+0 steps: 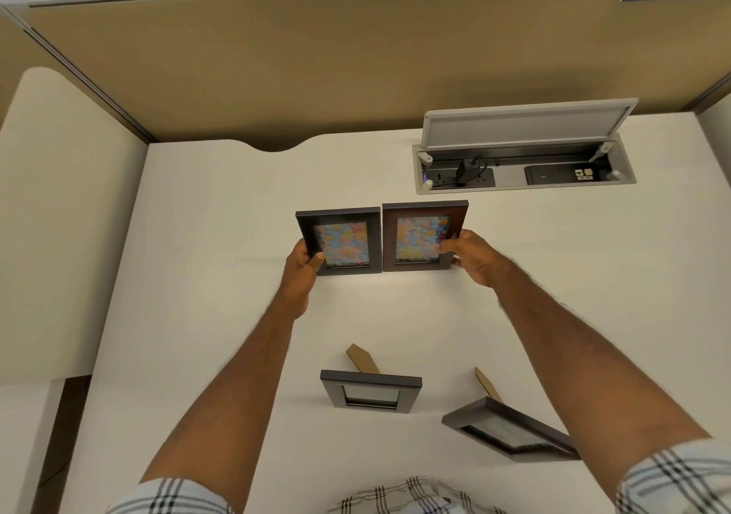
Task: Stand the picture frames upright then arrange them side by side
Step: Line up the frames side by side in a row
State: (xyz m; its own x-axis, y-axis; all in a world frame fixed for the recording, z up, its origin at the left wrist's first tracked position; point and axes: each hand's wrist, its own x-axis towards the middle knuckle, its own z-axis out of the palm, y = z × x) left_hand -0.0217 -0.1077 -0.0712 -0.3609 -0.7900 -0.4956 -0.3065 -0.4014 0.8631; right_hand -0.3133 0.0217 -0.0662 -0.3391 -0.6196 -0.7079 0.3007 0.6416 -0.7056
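Observation:
Two frames with flower pictures stand upright and touch side by side in the middle of the desk. My left hand [302, 262] grips the left edge of the black frame [343, 241]. My right hand [470, 254] grips the right edge of the brown frame [423, 236]. Nearer to me, a dark frame [371, 391] stands upright with its cardboard stand behind it. To its right another dark frame [510, 428] also stands, turned at an angle, partly hidden by my right forearm.
The white desk [217, 276] ends at a tan partition wall [316, 78]. An open cable box [522, 165] with plugs and a raised lid sits at the back right. A second desk surface [59, 217] lies to the left.

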